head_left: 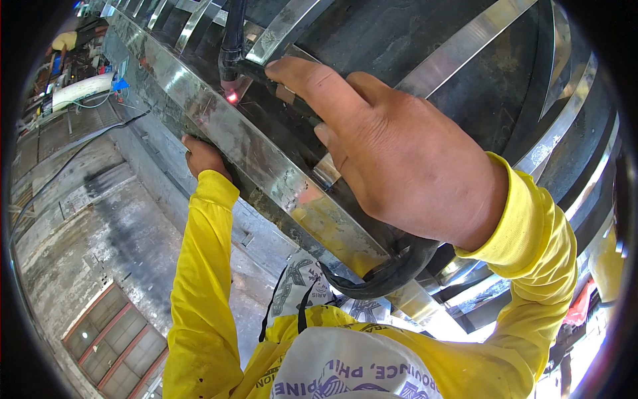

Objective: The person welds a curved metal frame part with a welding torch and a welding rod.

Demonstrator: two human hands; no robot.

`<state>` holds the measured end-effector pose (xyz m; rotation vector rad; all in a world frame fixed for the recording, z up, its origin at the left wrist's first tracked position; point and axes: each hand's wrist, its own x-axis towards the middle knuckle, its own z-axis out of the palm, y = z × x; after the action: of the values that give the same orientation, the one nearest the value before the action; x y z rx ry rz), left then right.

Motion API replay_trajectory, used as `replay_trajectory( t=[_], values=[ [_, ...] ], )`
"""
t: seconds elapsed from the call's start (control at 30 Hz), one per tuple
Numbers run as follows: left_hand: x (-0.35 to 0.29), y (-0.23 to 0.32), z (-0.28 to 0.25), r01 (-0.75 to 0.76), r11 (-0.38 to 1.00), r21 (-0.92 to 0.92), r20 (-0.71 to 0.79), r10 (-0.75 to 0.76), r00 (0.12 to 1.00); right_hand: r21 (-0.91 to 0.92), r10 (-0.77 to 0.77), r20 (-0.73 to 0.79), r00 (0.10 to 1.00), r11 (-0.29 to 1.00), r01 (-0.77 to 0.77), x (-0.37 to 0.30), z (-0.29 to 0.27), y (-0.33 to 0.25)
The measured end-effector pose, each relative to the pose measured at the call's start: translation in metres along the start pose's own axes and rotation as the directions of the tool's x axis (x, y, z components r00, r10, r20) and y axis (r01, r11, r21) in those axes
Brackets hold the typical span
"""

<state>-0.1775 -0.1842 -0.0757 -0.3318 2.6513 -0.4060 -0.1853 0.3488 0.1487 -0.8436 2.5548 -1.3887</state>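
Metal frame (pixel 267 154), torch (pixel 232 58) nozzle toward it

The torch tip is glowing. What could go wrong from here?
The bare left hand is beside the metal bar, on the same side as the torch's glowing tip, so heat or sparks might burn it. The black cable droops across the bar and could snag, pulling the right hand off line.

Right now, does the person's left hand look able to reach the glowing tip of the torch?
Probably yes, but not directly: the left hand is at the outer side of the shiny metal rail, while the glowing tip is near its inner edge. The hand would likely need to come over it.
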Motion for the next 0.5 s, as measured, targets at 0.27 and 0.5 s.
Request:
replay_trajectory(
  t=[0.27, 0.5],
  values=[
    [-0.007, 0.003, -0.015, -0.071, 0.957, 0.282, 0.104, 0.043, 0.994, 0.027, -0.037, -0.004, 0.999, 0.999, 0.037, 0.000, 0.001, 0.004],
    [-0.007, 0.013, -0.027, -0.155, 0.851, 0.502, 0.202, 0.060, 0.978, 0.063, 0.000, -0.025, 1.000, 0.998, 0.001, -0.002, 0.003, 0.002]
  ],
)
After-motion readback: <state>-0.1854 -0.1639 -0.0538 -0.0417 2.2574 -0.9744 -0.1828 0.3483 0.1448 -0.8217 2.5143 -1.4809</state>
